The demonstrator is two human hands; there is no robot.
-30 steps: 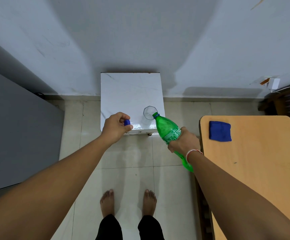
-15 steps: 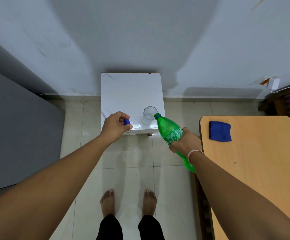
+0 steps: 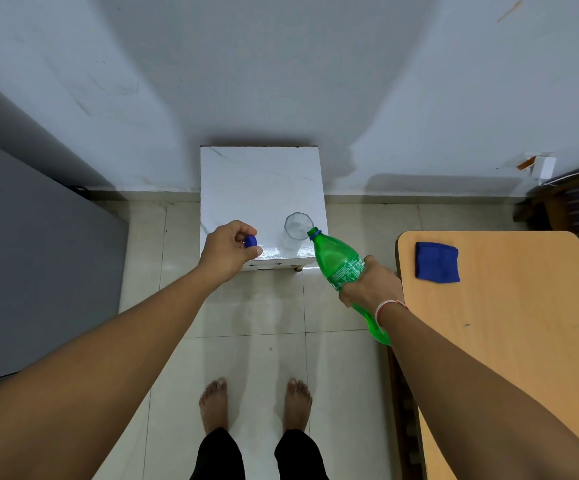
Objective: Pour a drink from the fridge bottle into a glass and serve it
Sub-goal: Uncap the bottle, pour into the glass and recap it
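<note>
The right hand (image 3: 372, 284) is wrapped around the labelled middle of the green bottle (image 3: 338, 259), fingers curled about it. The bottle is uncapped and tilted, its base low toward 5 o'clock and its open neck pointing toward 11 o'clock, where the mouth meets the rim of the glass (image 3: 297, 227) at the glass's 4 o'clock side. No stream of liquid can be made out at the mouth. The glass stands upright on the white side table (image 3: 260, 181), near the table's front right corner. The left hand (image 3: 229, 249) hovers at the front left part of the table, at 9 o'clock from the glass and apart from it, pinching the blue cap (image 3: 250, 241) between thumb and curled fingers. The wooden table (image 3: 509, 327) lies at 3 o'clock from the bottle; a folded blue cloth (image 3: 437, 262) lies on its far left corner. A grey fridge (image 3: 21, 254) stands at 9 o'clock from the left hand. The person's bare feet (image 3: 213, 403) stand on the tiled floor at 6 o'clock from the side table.
</note>
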